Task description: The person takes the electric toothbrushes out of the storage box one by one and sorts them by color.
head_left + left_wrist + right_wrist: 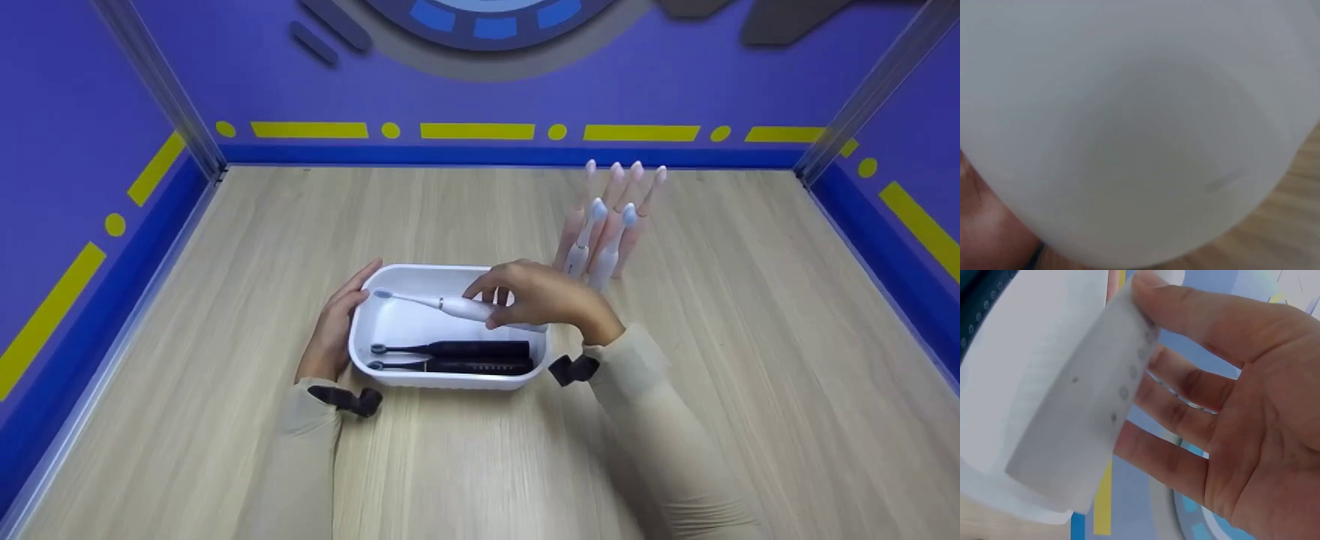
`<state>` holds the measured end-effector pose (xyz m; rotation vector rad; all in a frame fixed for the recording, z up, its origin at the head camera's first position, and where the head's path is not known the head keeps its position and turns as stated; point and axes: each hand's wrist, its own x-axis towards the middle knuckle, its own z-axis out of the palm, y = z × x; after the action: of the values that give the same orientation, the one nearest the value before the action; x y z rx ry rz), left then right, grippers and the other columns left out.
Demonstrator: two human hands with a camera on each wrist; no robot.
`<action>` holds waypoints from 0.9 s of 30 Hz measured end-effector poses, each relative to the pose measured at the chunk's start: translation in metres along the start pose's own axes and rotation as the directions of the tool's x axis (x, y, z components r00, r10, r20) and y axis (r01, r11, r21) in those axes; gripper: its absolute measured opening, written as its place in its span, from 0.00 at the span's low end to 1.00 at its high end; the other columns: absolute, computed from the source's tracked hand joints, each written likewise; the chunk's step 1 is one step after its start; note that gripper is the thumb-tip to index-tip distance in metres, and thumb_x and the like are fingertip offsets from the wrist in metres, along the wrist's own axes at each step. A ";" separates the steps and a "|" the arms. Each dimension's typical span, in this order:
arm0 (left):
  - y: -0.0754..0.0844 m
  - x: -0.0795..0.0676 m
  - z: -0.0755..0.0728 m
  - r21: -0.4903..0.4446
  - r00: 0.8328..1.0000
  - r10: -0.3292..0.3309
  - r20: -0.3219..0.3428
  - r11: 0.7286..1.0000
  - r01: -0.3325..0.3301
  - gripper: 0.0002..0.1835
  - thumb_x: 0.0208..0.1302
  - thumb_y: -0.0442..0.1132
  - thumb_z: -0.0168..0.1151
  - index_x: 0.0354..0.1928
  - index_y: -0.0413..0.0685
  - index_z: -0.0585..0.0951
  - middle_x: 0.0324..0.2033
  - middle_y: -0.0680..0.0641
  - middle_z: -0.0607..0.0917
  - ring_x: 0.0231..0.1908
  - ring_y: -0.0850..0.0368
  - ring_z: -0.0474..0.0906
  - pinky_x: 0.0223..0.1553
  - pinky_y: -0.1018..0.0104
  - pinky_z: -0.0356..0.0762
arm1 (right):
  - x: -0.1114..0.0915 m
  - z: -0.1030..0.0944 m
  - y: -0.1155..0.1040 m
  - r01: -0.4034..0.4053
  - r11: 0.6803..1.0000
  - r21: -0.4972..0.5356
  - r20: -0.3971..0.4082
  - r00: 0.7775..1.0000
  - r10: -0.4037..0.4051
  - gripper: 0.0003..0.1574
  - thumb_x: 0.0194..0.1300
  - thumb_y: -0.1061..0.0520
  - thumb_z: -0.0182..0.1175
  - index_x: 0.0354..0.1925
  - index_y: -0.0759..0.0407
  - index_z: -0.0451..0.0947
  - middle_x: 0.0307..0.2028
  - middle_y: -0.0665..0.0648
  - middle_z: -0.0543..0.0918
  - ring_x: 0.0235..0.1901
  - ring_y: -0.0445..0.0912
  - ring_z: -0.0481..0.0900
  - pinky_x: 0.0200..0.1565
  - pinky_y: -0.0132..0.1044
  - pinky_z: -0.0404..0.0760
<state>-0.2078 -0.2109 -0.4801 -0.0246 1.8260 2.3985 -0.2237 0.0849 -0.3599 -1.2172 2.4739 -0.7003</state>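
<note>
The right hand (536,296) pinches a white toothbrush (461,307) by its handle, above a white tray (450,382) — the brush's long axis running leftward from the grip, bristle head toward the left hand (330,337), which rests against the tray's left end. On the near side of the grip, two black toothbrushes (480,349) lie roughly parallel in the tray — beyond it and to its right, paler white brushes (576,259) and pink brushes (632,240) stand on end
</note>
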 end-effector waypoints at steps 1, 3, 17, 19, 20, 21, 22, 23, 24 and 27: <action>0.000 0.000 0.000 0.009 1.000 -0.002 0.001 1.000 0.002 0.29 0.69 0.33 0.34 0.73 0.50 0.61 0.74 0.53 0.57 0.74 0.59 0.49 0.74 0.62 0.45 | -0.002 0.000 0.001 0.003 1.000 0.002 -0.014 1.000 -0.003 0.25 0.56 0.60 0.68 0.53 0.55 0.80 0.39 0.53 0.86 0.39 0.45 0.82 0.44 0.42 0.81; -0.001 -0.001 0.000 0.032 1.000 -0.006 -0.004 0.999 0.006 0.29 0.70 0.34 0.34 0.73 0.52 0.61 0.74 0.54 0.57 0.74 0.60 0.49 0.74 0.62 0.46 | -0.005 0.001 0.002 0.015 1.000 0.009 -0.040 0.999 -0.014 0.25 0.56 0.60 0.68 0.54 0.55 0.80 0.40 0.54 0.86 0.40 0.45 0.82 0.45 0.44 0.82; -0.001 0.000 0.000 0.034 1.000 0.000 -0.006 0.999 0.001 0.29 0.70 0.34 0.34 0.73 0.51 0.61 0.74 0.54 0.57 0.74 0.60 0.48 0.74 0.63 0.45 | -0.022 0.002 0.005 0.079 0.996 0.042 -0.193 0.979 -0.069 0.24 0.56 0.60 0.68 0.53 0.57 0.80 0.42 0.55 0.85 0.41 0.46 0.81 0.44 0.39 0.84; -0.001 0.000 0.000 0.032 1.000 0.002 -0.005 0.999 -0.002 0.29 0.70 0.34 0.34 0.73 0.51 0.61 0.74 0.54 0.57 0.74 0.60 0.49 0.74 0.63 0.45 | -0.024 0.003 0.006 0.074 0.996 0.049 -0.214 0.975 -0.062 0.24 0.57 0.60 0.68 0.54 0.56 0.80 0.40 0.54 0.85 0.40 0.45 0.80 0.43 0.40 0.84; -0.001 0.000 -0.001 0.036 1.000 0.002 -0.005 0.999 -0.002 0.29 0.70 0.34 0.34 0.73 0.51 0.61 0.74 0.54 0.57 0.74 0.60 0.49 0.74 0.63 0.45 | -0.025 0.003 0.007 0.071 0.996 0.049 -0.228 0.972 -0.058 0.24 0.57 0.60 0.68 0.53 0.56 0.80 0.39 0.54 0.85 0.40 0.45 0.80 0.43 0.40 0.84; -0.001 0.000 -0.001 0.034 1.000 0.004 0.000 0.999 -0.004 0.29 0.70 0.34 0.34 0.73 0.51 0.61 0.74 0.54 0.57 0.74 0.60 0.49 0.74 0.63 0.45 | -0.026 0.003 0.007 0.074 0.996 0.052 -0.241 0.969 -0.060 0.24 0.57 0.60 0.68 0.53 0.56 0.80 0.39 0.54 0.85 0.39 0.45 0.79 0.42 0.41 0.84; -0.001 0.000 -0.001 0.030 1.000 0.006 0.004 1.000 -0.006 0.29 0.70 0.34 0.34 0.73 0.51 0.61 0.74 0.54 0.57 0.74 0.59 0.49 0.74 0.62 0.46 | -0.028 0.004 0.008 0.077 0.996 0.054 -0.255 0.965 -0.061 0.24 0.57 0.60 0.68 0.53 0.56 0.80 0.38 0.54 0.85 0.39 0.45 0.79 0.41 0.41 0.84; -0.001 0.000 -0.001 0.031 1.000 0.008 0.005 0.999 -0.009 0.29 0.70 0.34 0.34 0.73 0.51 0.61 0.74 0.54 0.57 0.74 0.60 0.50 0.74 0.62 0.46 | -0.029 0.004 0.008 0.081 0.995 0.052 -0.269 0.961 -0.064 0.24 0.56 0.60 0.68 0.53 0.56 0.80 0.38 0.54 0.85 0.38 0.45 0.79 0.40 0.42 0.84; -0.001 0.000 -0.001 0.031 1.000 0.012 0.010 0.999 -0.012 0.29 0.70 0.34 0.34 0.73 0.51 0.61 0.74 0.54 0.57 0.74 0.59 0.50 0.74 0.62 0.46 | -0.031 0.005 0.009 0.086 0.995 0.051 -0.284 0.956 -0.068 0.24 0.56 0.60 0.68 0.53 0.57 0.80 0.38 0.54 0.85 0.38 0.45 0.80 0.40 0.42 0.83; -0.001 0.000 -0.001 0.027 1.000 0.021 0.016 0.999 -0.021 0.29 0.70 0.34 0.34 0.73 0.50 0.60 0.74 0.53 0.56 0.74 0.59 0.49 0.74 0.62 0.46 | -0.036 0.006 0.011 0.105 0.993 0.056 -0.327 0.941 -0.081 0.24 0.56 0.60 0.68 0.53 0.57 0.80 0.39 0.54 0.85 0.39 0.45 0.80 0.39 0.43 0.83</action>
<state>-0.2077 -0.2119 -0.4812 0.0163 1.8612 2.3798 -0.2071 0.1176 -0.3694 -1.2879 2.6323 -1.0864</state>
